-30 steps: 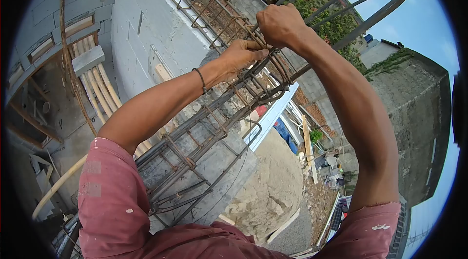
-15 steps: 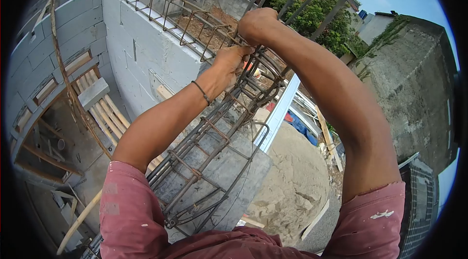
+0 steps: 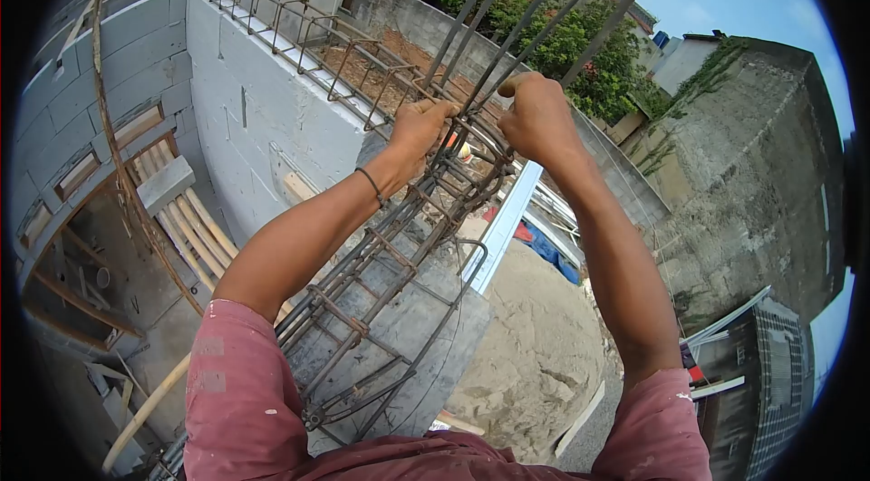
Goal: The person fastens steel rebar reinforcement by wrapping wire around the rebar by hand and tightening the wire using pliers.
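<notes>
- The near rebar cage (image 3: 360, 325) lies over a grey concrete surface (image 3: 453, 341), and its far end meets the upright bars (image 3: 623, 8) between the two hands.
- The left hand (image 3: 419, 129) has its thumb and fingers drawn together at that joint; whether they pinch a bar or a thin wire, I cannot tell.
- The right hand (image 3: 539, 123) is partly curled just beside the uprights; what it grips, if anything, is hidden.
- Fingers could get nipped or scraped, as bars and stirrups crowd the joint and both hands are bare.
- A slip there could throw a knuckle against rough steel.
- The hooked bar end (image 3: 478, 245) juts out from the cage's side and could catch a forearm or sleeve.
- Leaning too far could cost the person their balance, since the ground beside the cage looks well below; anything dropped could land on the sand pile (image 3: 535, 345).
- Counted at the joint: two hands, five uprights, one dark wristband (image 3: 370, 182) on the left wrist.
- Counted around it: two cages, the near one and the long cage (image 3: 347, 39) on top of the block wall (image 3: 263, 128); one sand pile; one pale metal channel (image 3: 506, 226); one blue tarp (image 3: 551, 250).
- Farther left, one concrete block (image 3: 165, 184) sits across several wooden poles (image 3: 204, 218), too overlapped to count surely.
</notes>
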`<state>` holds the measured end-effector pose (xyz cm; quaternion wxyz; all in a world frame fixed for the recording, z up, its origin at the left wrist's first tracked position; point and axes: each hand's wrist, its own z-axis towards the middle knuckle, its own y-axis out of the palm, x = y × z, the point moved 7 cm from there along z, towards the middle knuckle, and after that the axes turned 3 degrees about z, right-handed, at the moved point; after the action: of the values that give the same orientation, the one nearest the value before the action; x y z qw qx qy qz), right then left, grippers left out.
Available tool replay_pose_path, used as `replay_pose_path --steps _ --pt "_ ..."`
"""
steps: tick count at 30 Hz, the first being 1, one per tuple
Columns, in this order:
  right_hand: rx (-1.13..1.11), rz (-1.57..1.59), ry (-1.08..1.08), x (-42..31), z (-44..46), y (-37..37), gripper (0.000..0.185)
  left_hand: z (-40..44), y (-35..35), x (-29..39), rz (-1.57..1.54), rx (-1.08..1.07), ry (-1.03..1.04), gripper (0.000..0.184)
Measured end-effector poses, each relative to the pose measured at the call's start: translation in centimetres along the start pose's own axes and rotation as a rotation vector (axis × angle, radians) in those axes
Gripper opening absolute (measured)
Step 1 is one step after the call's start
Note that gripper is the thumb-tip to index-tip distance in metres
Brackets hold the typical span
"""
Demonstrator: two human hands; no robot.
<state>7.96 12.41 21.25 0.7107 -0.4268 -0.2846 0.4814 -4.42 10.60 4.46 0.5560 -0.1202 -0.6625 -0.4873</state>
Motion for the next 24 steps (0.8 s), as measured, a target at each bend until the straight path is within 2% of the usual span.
replay_pose_path --steps 5,7,11,15,21,23,24 --pt "0.053 -0.130 -0.120 -1.4 0.5 3.7 0.012 1.1 -0.4 -0.5 0.024 0.013 0.146 0.019" --pt "0.010 -0.164 0.100 -0.7 0.1 4.3 0.012 0.9 -0.2 -0.6 0.003 0.007 0.132 0.020" --pt "-0.100 -0.297 0.068 -1.9 -0.7 5.2 0.016 0.5 -0.3 -0.6 -0.018 -0.008 0.092 0.017" --pt "-0.067 -0.374 0.034 -1.4 -0.4 6.3 0.016 0.9 -0.4 -0.5 0.011 0.032 0.128 0.015" --pt "-0.029 -0.476 -0.181 -2.0 -0.6 6.3 0.018 1.5 -0.3 -1.2 -0.069 -0.010 0.002 0.013" --pt "-0.012 -0.528 -0.392 -3.7 -0.9 5.5 0.021 0.7 -0.3 -0.7 0.000 -0.016 0.046 0.014" --pt "-0.012 -0.506 -0.391 -3.3 -0.9 5.6 0.017 1.0 -0.3 -0.6 0.052 0.003 0.091 0.015"
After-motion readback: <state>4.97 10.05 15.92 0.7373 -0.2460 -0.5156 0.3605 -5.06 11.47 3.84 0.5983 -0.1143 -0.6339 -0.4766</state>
